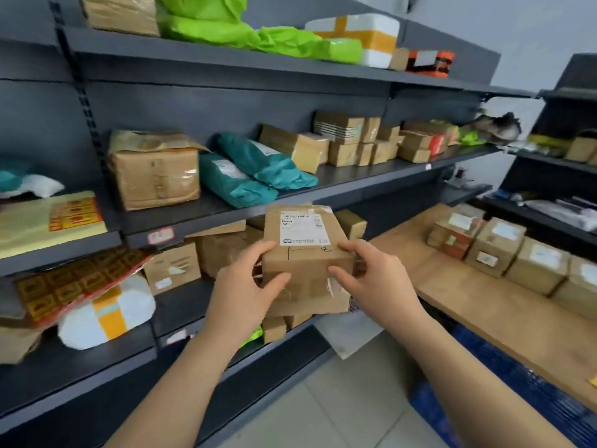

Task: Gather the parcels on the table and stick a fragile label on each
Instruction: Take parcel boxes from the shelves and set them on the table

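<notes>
A brown cardboard parcel with a white shipping label on top is held in the air in front of the dark shelves. My left hand grips its left near corner, thumb on the front face. My right hand grips its right side, fingers curled over the edge. A wooden table at the right carries a row of several taped cardboard parcels. Sheets of red and yellow fragile labels lie on the left shelf, with another sheet one level below.
Dark metal shelving fills the left and middle, stacked with cardboard boxes, teal bags, green bags and white foam boxes. A second shelf unit stands behind the table. Blue crates sit under the table; pale floor tiles lie below.
</notes>
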{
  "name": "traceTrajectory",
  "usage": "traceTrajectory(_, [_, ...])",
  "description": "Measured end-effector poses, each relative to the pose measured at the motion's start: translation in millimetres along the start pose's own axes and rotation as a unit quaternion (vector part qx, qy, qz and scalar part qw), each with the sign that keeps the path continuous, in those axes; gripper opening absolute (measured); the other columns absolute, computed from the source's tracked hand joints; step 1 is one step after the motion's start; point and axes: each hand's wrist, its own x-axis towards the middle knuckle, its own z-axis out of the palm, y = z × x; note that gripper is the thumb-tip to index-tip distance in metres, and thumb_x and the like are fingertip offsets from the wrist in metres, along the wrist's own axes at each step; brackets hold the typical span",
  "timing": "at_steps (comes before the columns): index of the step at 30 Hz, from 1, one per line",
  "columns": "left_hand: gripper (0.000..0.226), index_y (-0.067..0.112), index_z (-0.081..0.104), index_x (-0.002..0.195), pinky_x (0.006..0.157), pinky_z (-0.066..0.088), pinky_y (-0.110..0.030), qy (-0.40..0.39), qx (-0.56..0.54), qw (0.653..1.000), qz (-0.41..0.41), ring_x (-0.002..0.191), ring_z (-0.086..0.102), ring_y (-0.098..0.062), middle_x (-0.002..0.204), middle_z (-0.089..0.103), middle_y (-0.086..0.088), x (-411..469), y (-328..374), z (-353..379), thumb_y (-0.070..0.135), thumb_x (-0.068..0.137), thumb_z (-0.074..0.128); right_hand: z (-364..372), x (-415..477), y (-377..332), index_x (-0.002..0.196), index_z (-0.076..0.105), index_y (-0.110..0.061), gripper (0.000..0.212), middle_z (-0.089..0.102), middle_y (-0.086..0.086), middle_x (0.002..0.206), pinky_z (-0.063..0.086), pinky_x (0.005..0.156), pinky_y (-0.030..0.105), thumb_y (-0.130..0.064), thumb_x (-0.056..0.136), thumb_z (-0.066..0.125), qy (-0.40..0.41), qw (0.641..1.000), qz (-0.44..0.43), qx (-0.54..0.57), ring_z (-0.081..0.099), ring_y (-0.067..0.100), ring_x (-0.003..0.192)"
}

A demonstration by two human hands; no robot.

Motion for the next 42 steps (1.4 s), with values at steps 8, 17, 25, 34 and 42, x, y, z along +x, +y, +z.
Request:
traceTrajectory(8, [0.052,0.035,0.051,0.126,0.079,0.053,-0.021,-0.129,-0.039,0.988,0.068,0.100,0.060,-0.004,0.115,0.061,0.015,105.8,22.4,122.9,0.032,0.079,0.074,-42.8,49.3,100.1,0.129,0.053,-0.028,0.047,0.066,-0.008,0.106,0.053,0.080,0.030,-0.038,0.085,0.067,0.061,0.990,0.123,-0.044,0.061,0.010,0.088])
traceTrajectory(17, [0.052,0.034,0.051,0.126,0.080,0.053,-0.022,-0.267,-0.067,0.954,0.122,0.101,0.060,-0.005,0.118,0.062,0.012,199.7,52.9,249.6,0.030,0.079,0.074,-71.4,93.1,206.1,0.126,0.054,-0.030,0.045,0.065,-0.010,0.111,0.056,0.081,0.036,-0.039,0.084,0.067,0.124,0.960,0.245,-0.057,0.062,0.009,0.090])
traceTrajectory(25, [0.048,0.031,0.056,0.120,0.079,0.052,-0.020,-0.337,-0.085,0.930,0.119,0.097,0.062,-0.005,0.111,0.062,0.014,247.9,65.8,378.0,0.024,0.077,0.077,-86.2,123.7,322.9,0.125,0.055,-0.028,0.044,0.065,-0.008,0.111,0.057,0.078,0.035,-0.041,0.084,0.066,0.126,0.942,0.304,-0.059,0.063,0.009,0.089])
traceTrajectory(34, [0.045,0.031,0.057,0.114,0.077,0.050,-0.021,-0.365,-0.036,0.927,0.083,0.090,0.062,-0.003,0.107,0.064,0.014,287.4,64.7,513.6,0.025,0.075,0.078,-94.0,167.0,457.4,0.123,0.057,-0.026,0.042,0.066,-0.009,0.112,0.055,0.079,0.031,-0.039,0.084,0.066,0.070,0.942,0.323,-0.058,0.063,0.010,0.090])
traceTrajectory(42, [0.046,0.031,0.056,0.114,0.081,0.050,-0.024,-0.398,0.012,0.916,0.045,0.092,0.062,-0.008,0.103,0.058,0.016,313.9,42.2,584.5,0.021,0.075,0.079,-68.5,192.7,528.2,0.122,0.058,-0.023,0.043,0.067,-0.006,0.108,0.055,0.079,0.031,-0.038,0.083,0.068,0.042,0.932,0.358,-0.040,0.063,0.012,0.092])
